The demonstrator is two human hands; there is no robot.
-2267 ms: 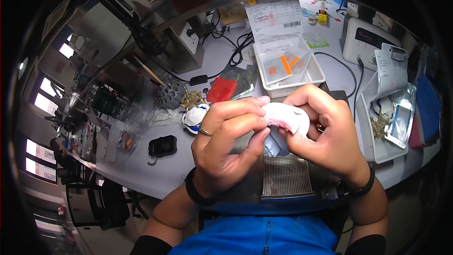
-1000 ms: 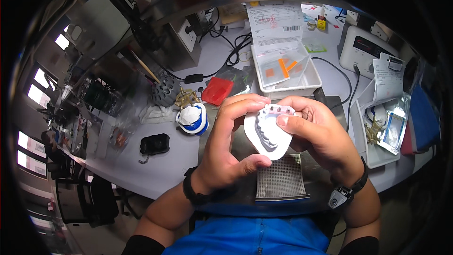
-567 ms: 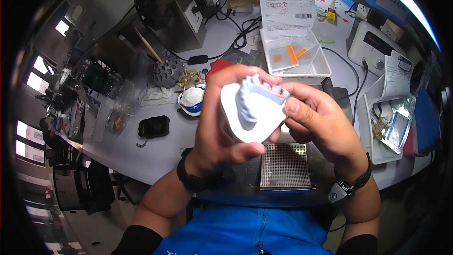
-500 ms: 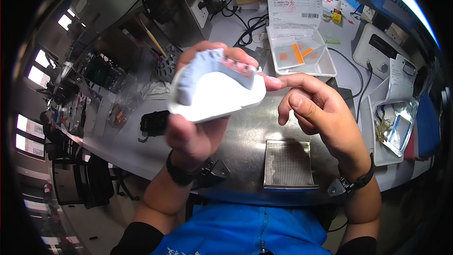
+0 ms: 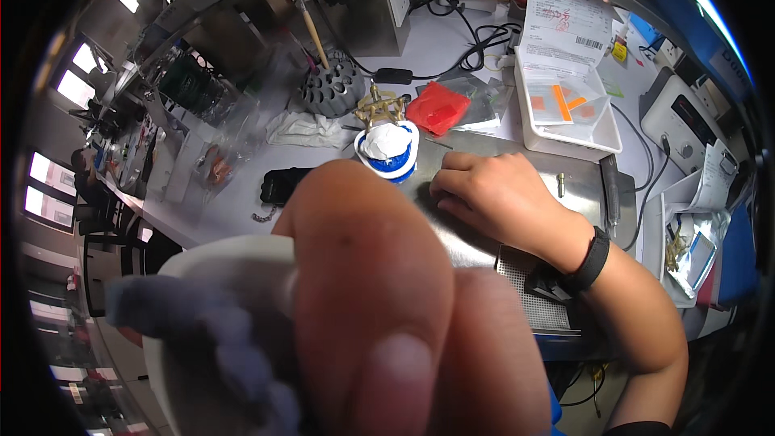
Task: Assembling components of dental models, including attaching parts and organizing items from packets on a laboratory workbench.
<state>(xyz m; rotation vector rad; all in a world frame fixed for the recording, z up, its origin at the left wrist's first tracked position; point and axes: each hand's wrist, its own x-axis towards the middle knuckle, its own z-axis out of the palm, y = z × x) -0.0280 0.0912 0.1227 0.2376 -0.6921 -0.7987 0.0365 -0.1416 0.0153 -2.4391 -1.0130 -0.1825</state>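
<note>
Very close and blurred at the lower left is a dental model [image 5: 214, 315] with grey teeth on a white base. My left hand [image 5: 379, 299] grips it, the big thumb and fingers covering its right part. Across the bench, my right hand [image 5: 513, 198] rests knuckles up on the metal plate [image 5: 476, 149]. Its fingers curl down, and whatever lies under their tips is hidden. Beyond that hand stands a brass-coloured articulator [image 5: 381, 105] with a white and blue cast [image 5: 387, 145]. A small brass-coloured pin [image 5: 562, 185] is to the hand's right.
A perforated metal sheet [image 5: 533, 307] lies partly beneath my right wrist. Behind are a red packet [image 5: 437, 107], a grey tool holder [image 5: 335, 87] and a white tray [image 5: 573, 144] with papers. A dark handpiece [image 5: 612, 194] and a white control box [image 5: 682, 117] stand right.
My left hand has brought the dental model much closer and lower left. My right hand has left the model and come down onto the metal plate. The view has shifted, uncovering the articulator and red packet.
</note>
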